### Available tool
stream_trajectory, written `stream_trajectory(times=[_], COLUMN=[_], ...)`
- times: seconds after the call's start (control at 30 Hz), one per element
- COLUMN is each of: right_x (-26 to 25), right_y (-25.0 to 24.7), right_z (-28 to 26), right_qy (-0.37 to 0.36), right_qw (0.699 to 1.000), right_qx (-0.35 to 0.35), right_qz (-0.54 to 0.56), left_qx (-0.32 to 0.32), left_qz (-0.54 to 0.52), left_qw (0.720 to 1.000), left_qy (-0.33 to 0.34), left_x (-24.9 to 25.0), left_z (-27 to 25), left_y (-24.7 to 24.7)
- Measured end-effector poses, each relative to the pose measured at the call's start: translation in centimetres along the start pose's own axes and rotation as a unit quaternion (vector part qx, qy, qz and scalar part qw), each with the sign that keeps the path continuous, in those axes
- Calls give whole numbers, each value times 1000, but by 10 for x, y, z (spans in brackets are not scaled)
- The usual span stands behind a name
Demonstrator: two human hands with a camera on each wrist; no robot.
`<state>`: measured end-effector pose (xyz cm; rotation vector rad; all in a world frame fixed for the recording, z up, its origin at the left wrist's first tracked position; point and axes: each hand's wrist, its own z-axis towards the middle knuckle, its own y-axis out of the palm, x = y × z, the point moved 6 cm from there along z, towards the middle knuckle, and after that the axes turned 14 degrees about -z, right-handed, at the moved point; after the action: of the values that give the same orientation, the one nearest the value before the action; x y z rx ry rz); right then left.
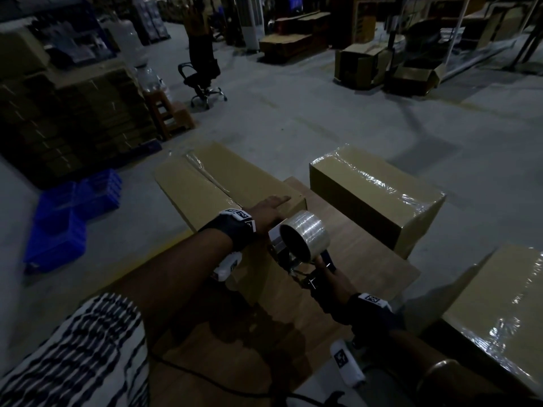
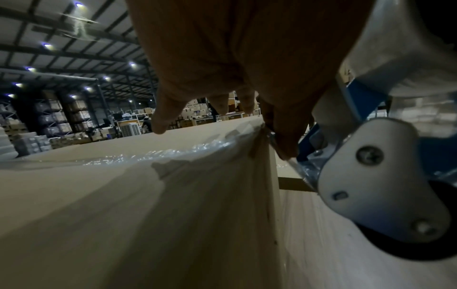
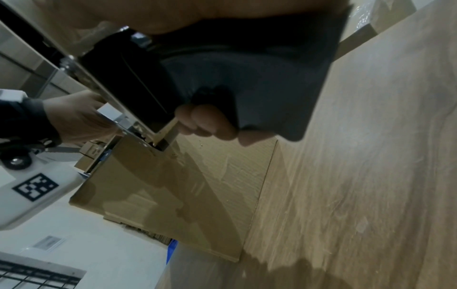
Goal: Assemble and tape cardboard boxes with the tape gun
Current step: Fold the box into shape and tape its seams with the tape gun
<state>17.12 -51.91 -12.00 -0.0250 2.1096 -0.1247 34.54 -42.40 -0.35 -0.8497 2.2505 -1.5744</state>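
A long cardboard box [image 1: 205, 183] lies on the wooden table [image 1: 367, 259], with clear tape [image 2: 173, 154] along its top seam. My left hand [image 1: 271, 208] rests flat on the near end of the box top, fingers straight; in the left wrist view the thumb hangs over the end edge. My right hand [image 1: 335, 279] grips the handle of the tape gun [image 1: 304, 236], fingers [image 3: 207, 123] curled round it. The gun's clear tape roll sits at the near end of the box, right beside my left hand. Where its head meets the box is hidden.
A taped box [image 1: 376, 195] stands on the table's far right and another [image 1: 499, 312] at the near right. Blue crates [image 1: 67, 218] sit on the floor to the left, beyond them stacked cartons [image 1: 73, 113]. An office chair [image 1: 202, 74] stands far back.
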Motion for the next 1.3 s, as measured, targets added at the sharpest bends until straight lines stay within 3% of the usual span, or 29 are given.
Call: stream_trajectory(times=[0.3, 0.43, 0.63, 0.83, 1.0, 1.13, 1.3], right_x=[1, 4, 7, 37, 34, 29, 24], right_y=[-1, -3, -11, -47, -61, -68, -75], right_z=[10, 15, 20, 16, 15, 9, 2], right_qy=[-14, -12, 10, 66, 64, 68, 65], right_qw=[1000, 999, 999, 995, 996, 997, 996], right_qx=[14, 18, 24, 77, 61, 47, 60], right_qz=[1, -25, -37, -10, -2, -5, -12], left_qx=[-31, -21, -3, -43, -33, -8, 19], left_qz=[-28, -98, -57, 9, 39, -26, 6], left_qw=[998, 993, 998, 999, 998, 998, 997], left_qy=[-37, -59, -23, -7, -25, -56, -76], left_x=[-2, -8, -8, -4, 6, -1, -4], left_z=[13, 19, 20, 13, 8, 10, 7], left_y=[0, 2, -3, -4, -12, -10, -2])
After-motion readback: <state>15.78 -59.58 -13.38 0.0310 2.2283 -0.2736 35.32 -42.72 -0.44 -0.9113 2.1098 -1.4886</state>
